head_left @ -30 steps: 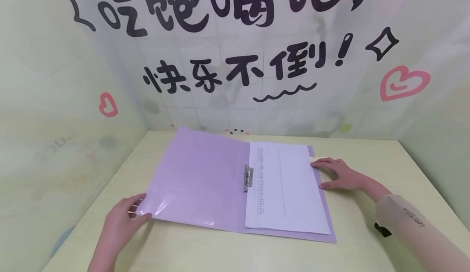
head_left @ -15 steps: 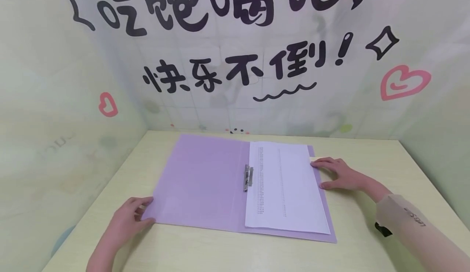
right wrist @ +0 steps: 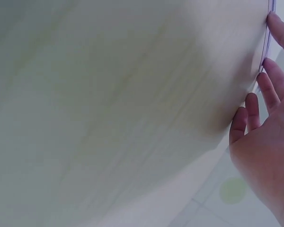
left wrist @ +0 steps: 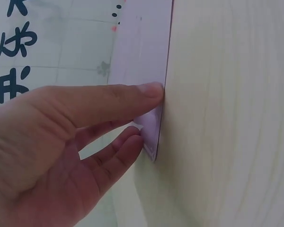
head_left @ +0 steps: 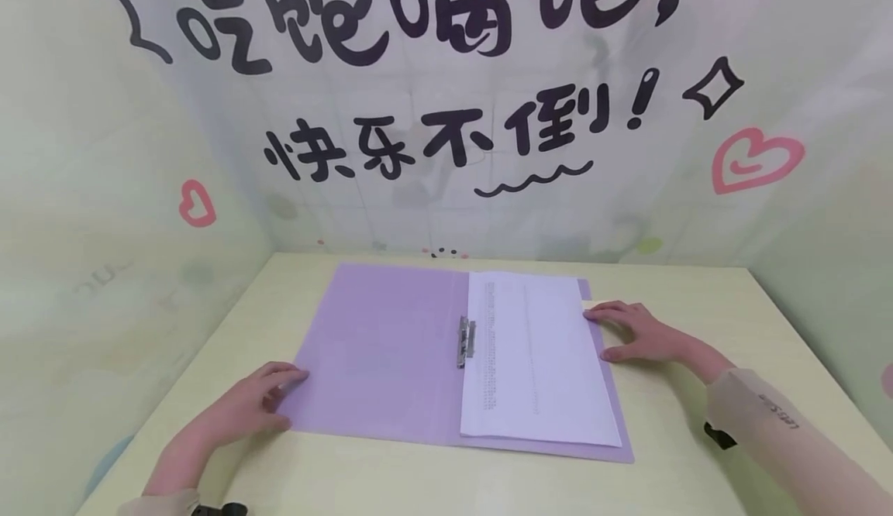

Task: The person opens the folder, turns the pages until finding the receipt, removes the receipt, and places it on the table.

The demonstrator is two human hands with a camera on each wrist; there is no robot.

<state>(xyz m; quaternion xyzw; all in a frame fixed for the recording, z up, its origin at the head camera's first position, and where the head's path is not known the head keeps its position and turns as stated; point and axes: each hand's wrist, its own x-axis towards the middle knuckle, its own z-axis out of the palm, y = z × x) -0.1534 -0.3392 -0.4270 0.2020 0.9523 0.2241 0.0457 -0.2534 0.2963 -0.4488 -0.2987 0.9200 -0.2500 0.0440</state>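
Observation:
A purple clip folder (head_left: 380, 353) lies spread open on the table, its left cover down flat. White printed sheets (head_left: 540, 361) lie on its right side, by the metal clip (head_left: 465, 342) at the spine. My left hand (head_left: 244, 404) holds the near left corner of the cover; in the left wrist view the thumb (left wrist: 149, 92) is along the near edge and curled fingers meet the side edge. My right hand (head_left: 645, 335) rests at the folder's right edge with relaxed fingers. In the right wrist view its fingertips (right wrist: 266, 64) touch that edge.
The pale wooden table (head_left: 363, 477) backs onto a white printed sheet wall (head_left: 418, 214) with black lettering, with more sheeting on both sides. A small pale strip (head_left: 591, 301) shows beside the right fingertips. Dark bands sit at both wrists.
The raised left cover has come down flat onto the table. My left hand has lowered with it and shifted slightly right, still at its corner. The right hand stays put; the head view shifts slightly.

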